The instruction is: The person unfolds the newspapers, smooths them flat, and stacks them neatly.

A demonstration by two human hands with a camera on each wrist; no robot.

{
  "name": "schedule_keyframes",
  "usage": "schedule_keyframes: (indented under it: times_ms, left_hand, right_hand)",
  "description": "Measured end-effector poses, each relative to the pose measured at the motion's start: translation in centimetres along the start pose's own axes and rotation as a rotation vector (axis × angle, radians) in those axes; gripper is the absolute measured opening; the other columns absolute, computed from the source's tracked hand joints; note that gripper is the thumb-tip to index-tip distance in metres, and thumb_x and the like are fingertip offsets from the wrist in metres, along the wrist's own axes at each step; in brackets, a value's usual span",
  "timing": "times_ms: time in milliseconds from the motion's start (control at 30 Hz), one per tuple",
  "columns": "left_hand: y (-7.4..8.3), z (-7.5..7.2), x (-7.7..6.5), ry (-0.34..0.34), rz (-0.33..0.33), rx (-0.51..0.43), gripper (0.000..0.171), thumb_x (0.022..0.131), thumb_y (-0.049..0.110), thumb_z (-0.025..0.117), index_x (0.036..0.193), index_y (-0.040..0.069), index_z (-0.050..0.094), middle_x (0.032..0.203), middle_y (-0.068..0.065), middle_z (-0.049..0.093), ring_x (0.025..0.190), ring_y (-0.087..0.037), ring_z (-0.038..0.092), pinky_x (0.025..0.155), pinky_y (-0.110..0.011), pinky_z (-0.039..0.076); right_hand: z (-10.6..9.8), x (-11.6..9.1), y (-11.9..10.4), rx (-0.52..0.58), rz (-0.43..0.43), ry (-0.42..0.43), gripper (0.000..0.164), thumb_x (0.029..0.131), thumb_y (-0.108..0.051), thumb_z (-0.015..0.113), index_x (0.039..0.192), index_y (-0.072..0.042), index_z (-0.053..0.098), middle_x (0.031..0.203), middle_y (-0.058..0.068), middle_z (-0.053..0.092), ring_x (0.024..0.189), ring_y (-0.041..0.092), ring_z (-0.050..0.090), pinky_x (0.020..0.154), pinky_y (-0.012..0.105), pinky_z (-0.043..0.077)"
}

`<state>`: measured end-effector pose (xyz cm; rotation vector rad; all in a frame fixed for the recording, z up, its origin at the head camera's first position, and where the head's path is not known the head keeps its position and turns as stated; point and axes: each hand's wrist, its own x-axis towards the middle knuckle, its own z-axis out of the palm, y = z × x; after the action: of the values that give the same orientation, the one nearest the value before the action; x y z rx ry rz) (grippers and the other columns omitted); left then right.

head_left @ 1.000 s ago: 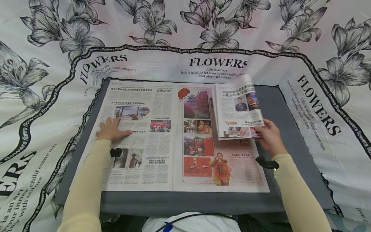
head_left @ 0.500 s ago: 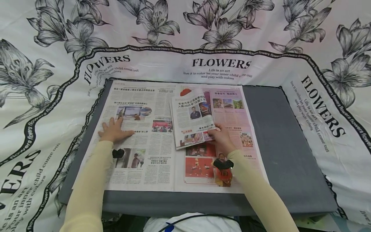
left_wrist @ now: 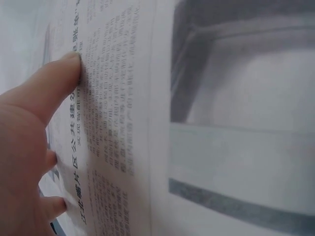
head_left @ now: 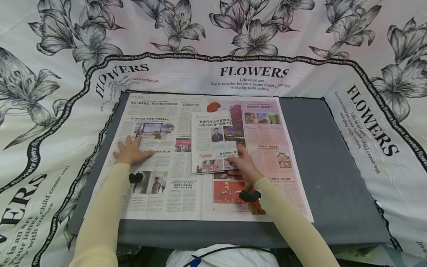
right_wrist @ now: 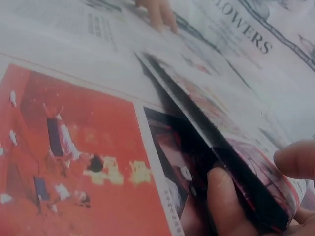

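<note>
An open newspaper sheet [head_left: 180,200] lies flat across the grey board. My left hand [head_left: 131,151] rests on its left page with fingers spread; in the left wrist view the thumb [left_wrist: 59,81] lies straight over the print. A smaller folded newspaper [head_left: 210,148] sits above the middle of the sheet, over the centre fold. My right hand [head_left: 245,165] pinches its lower right corner. In the right wrist view the folded newspaper [right_wrist: 192,113] shows its layered edge, with fingers [right_wrist: 224,199] below and the thumb above. Its near edge stands slightly off the sheet there.
A grey board [head_left: 333,178] extends right of the newspaper and along the front. Around it spreads a white cloth [head_left: 180,79] printed with black flowers and lettering. A black cable [head_left: 230,247] crosses the person's lap at the front edge.
My right hand has carried the folded newspaper leftward from the right page to the centre fold and lowered it toward the sheet. The left hand has stayed in place on the left page.
</note>
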<state>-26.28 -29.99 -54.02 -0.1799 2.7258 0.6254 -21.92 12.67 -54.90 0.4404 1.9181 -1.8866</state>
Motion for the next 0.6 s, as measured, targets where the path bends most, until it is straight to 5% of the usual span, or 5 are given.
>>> schedule_keyframes:
  times_ms: [233,367,500,600]
  left_hand:
    - [-0.2,0.4,-0.1,0.014,0.002,0.02,0.105,0.089,0.062,0.065,0.164,0.009,0.013,0.165,-0.036,-0.004,0.144,-0.072,-0.01,0.105,-0.089,0.006]
    - [1.3,0.9,-0.5,0.084,0.064,0.002,0.091,0.093,0.053,0.063,0.16,0.002,0.027,0.163,-0.038,0.015,0.147,-0.067,0.009,0.111,-0.083,0.015]
    - [4.7,1.9,-1.4,0.144,0.179,-0.22,0.068,0.1,0.038,0.06,0.154,0.001,0.04,0.158,-0.031,0.036,0.146,-0.053,0.033,0.115,-0.068,0.031]
    - [7.8,2.5,-2.3,0.023,0.196,-0.514,0.065,0.104,0.034,0.057,0.159,0.009,0.034,0.159,-0.025,0.04,0.141,-0.045,0.045,0.112,-0.06,0.042]
  right_hand:
    - [0.0,0.6,0.8,0.048,0.009,0.03,0.077,0.096,-0.001,0.058,0.163,-0.016,0.023,0.116,0.011,0.062,0.074,0.014,0.068,0.063,0.034,0.063]
    - [-0.2,0.6,1.2,0.071,0.014,0.033,0.074,0.097,0.0,0.057,0.162,-0.015,0.025,0.126,0.013,0.06,0.078,0.014,0.067,0.064,0.032,0.062]
    - [-0.5,0.7,1.3,0.104,0.015,0.024,0.068,0.099,-0.002,0.056,0.16,-0.015,0.029,0.126,0.012,0.06,0.083,0.014,0.065,0.064,0.03,0.062]
    - [-0.7,0.6,1.1,0.127,0.028,0.019,0.069,0.101,-0.004,0.056,0.162,-0.017,0.026,0.119,0.009,0.062,0.083,0.013,0.067,0.065,0.029,0.061]
